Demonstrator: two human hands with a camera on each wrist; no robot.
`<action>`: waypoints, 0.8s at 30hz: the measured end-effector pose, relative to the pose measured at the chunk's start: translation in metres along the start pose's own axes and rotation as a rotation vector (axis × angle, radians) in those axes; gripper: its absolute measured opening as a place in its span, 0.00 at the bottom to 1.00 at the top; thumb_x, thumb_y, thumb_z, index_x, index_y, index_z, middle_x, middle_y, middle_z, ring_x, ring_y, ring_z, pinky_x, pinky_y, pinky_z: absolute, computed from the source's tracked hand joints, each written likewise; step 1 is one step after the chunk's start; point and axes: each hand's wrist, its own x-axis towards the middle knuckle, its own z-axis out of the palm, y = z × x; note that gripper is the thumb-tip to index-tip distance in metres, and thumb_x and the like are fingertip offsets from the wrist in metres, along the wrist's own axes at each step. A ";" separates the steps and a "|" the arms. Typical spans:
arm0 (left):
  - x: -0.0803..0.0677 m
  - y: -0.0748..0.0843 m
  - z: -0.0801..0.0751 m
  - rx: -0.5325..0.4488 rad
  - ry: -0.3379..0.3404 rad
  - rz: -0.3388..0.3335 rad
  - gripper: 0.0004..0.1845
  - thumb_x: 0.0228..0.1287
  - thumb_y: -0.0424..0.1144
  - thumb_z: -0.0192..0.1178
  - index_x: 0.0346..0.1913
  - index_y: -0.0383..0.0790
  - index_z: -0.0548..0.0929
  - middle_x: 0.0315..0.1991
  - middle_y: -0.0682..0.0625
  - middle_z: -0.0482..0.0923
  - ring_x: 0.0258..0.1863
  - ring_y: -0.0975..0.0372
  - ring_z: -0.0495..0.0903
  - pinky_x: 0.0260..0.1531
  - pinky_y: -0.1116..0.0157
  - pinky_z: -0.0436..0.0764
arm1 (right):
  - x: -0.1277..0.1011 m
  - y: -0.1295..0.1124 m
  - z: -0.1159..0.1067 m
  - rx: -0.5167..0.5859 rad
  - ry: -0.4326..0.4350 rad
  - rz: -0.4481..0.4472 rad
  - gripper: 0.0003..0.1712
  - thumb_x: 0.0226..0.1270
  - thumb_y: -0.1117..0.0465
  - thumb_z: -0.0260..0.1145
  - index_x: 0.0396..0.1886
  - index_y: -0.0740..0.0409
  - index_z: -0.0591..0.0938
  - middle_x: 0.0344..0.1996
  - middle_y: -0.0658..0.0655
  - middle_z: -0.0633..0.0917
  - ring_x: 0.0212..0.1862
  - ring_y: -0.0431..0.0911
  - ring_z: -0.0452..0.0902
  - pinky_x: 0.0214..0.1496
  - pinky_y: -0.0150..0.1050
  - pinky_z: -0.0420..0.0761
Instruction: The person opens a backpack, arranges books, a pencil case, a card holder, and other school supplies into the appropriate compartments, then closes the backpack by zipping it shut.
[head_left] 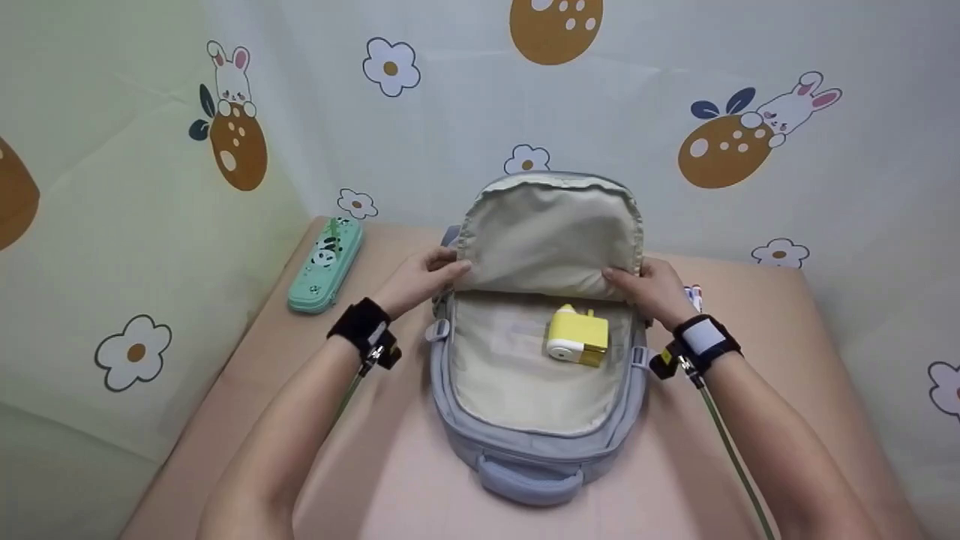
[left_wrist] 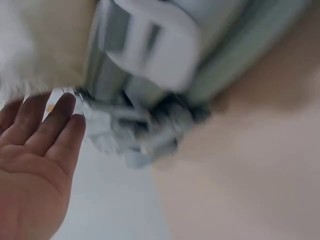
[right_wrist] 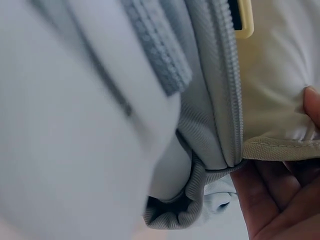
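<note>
Blur smears both wrist views, hiding detail. Left hand (head_left: 417, 281) and right hand (head_left: 651, 290) pinch the raised flap of the open grey fabric backpack (head_left: 536, 420), fingers curled round its edge. It lies mid-table (head_left: 757, 337), long axis twelve to six, handle at six, with a yellow plastic sharpener (head_left: 576, 337) inside.

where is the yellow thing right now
In the head view the small yellow device lies inside the open grey backpack, on its cream lining toward the right, just below the raised flap and near the right hand.
</note>
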 end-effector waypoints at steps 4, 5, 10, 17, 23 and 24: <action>-0.012 -0.014 -0.030 0.019 0.114 -0.034 0.34 0.75 0.57 0.57 0.70 0.35 0.71 0.69 0.40 0.71 0.70 0.50 0.68 0.71 0.52 0.64 | 0.000 -0.001 0.001 0.012 -0.002 0.012 0.29 0.67 0.39 0.70 0.45 0.62 0.83 0.27 0.54 0.78 0.33 0.49 0.78 0.30 0.38 0.77; -0.014 -0.017 -0.039 0.036 0.148 -0.048 0.34 0.75 0.57 0.57 0.72 0.35 0.70 0.70 0.39 0.70 0.71 0.49 0.67 0.71 0.52 0.64 | 0.000 -0.002 0.001 0.014 -0.003 0.014 0.29 0.67 0.39 0.70 0.45 0.62 0.83 0.27 0.54 0.78 0.33 0.49 0.78 0.30 0.38 0.77; -0.022 -0.036 -0.078 0.227 0.301 -0.125 0.36 0.75 0.50 0.58 0.75 0.29 0.63 0.71 0.34 0.67 0.72 0.45 0.66 0.69 0.50 0.67 | 0.000 -0.003 0.003 0.020 -0.011 0.015 0.29 0.67 0.39 0.70 0.44 0.63 0.83 0.24 0.52 0.77 0.31 0.48 0.77 0.29 0.37 0.76; -0.026 -0.067 -0.111 0.529 0.370 -0.304 0.38 0.71 0.45 0.58 0.75 0.25 0.60 0.71 0.29 0.64 0.69 0.40 0.66 0.69 0.45 0.64 | 0.001 -0.002 0.003 0.017 0.013 0.009 0.28 0.67 0.40 0.71 0.44 0.64 0.84 0.28 0.54 0.81 0.32 0.47 0.78 0.29 0.37 0.77; -0.031 -0.089 -0.119 0.584 0.414 -0.437 0.44 0.67 0.45 0.64 0.73 0.19 0.57 0.61 0.26 0.67 0.58 0.40 0.69 0.61 0.43 0.69 | 0.001 -0.002 0.004 0.034 0.003 0.032 0.28 0.68 0.41 0.70 0.43 0.64 0.84 0.27 0.54 0.81 0.34 0.54 0.81 0.29 0.38 0.80; -0.032 -0.092 -0.120 0.585 0.412 -0.466 0.47 0.66 0.46 0.64 0.74 0.18 0.54 0.62 0.26 0.65 0.58 0.39 0.68 0.62 0.43 0.68 | 0.001 -0.003 0.005 0.038 -0.001 0.036 0.28 0.68 0.41 0.70 0.43 0.64 0.83 0.27 0.55 0.81 0.34 0.55 0.82 0.29 0.38 0.80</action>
